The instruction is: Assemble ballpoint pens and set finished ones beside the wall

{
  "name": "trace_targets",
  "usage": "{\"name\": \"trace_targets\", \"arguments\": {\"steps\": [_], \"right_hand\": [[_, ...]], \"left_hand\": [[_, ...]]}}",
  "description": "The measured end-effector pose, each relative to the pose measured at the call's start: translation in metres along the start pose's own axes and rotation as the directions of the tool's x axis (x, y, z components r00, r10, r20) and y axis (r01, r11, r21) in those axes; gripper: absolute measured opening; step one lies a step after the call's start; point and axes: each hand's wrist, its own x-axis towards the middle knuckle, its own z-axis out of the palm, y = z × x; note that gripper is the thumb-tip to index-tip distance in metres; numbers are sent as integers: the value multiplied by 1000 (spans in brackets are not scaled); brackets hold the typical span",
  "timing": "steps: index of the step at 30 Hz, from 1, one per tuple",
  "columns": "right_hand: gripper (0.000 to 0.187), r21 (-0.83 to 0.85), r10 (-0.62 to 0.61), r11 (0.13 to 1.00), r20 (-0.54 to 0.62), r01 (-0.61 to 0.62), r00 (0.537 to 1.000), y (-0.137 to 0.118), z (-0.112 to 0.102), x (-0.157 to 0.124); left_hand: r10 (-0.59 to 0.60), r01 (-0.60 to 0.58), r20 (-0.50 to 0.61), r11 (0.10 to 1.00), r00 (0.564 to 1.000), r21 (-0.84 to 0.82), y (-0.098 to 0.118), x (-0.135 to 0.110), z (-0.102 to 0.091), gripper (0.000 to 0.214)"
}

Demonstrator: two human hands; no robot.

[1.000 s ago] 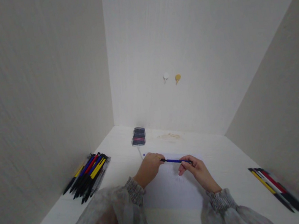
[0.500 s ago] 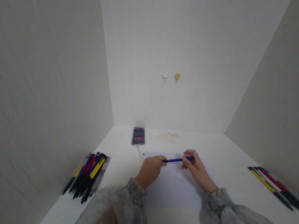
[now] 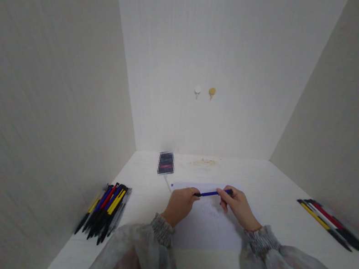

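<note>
A blue pen (image 3: 210, 193) with black ends is held level between both hands, above a white sheet of paper (image 3: 203, 232) with faint marks on it. My left hand (image 3: 182, 202) pinches the pen's black left end between thumb and fingers. At the other end, my right hand (image 3: 236, 203) grips the pen near its black tip, thumb and forefinger closed on it. Part of each pen end is hidden by the fingers.
On the left lies a pile of pens (image 3: 108, 212) in several colours. A smaller row of pens (image 3: 332, 225) is at the right by the wall. Toward the back wall lies a dark, blurred-out phone-like object (image 3: 165, 163) with a cable (image 3: 168, 184). Two hooks (image 3: 212, 92) hang on the wall.
My right hand's fingers have shifted slightly along the pen, and more of its blue barrel shows between the hands. My left hand stays nearly still.
</note>
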Motion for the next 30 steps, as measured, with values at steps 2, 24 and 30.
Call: {"name": "trace_targets", "arguments": {"steps": [2,24,30], "right_hand": [[24,49,-38,998,-53,40,998,0,0,1],[34,-147,-58,988,-27,54,998,11,1,3],[27,-159,-133,978,5,132,991,14,-2,2]], "left_hand": [[-2,2,2,1000,1000,2,0,0,0,22],[-38,38,-48,999,998,-7,-6,-1,1,20],[-50,51,-59,999,997,8,-7,-1,0,20]]}}
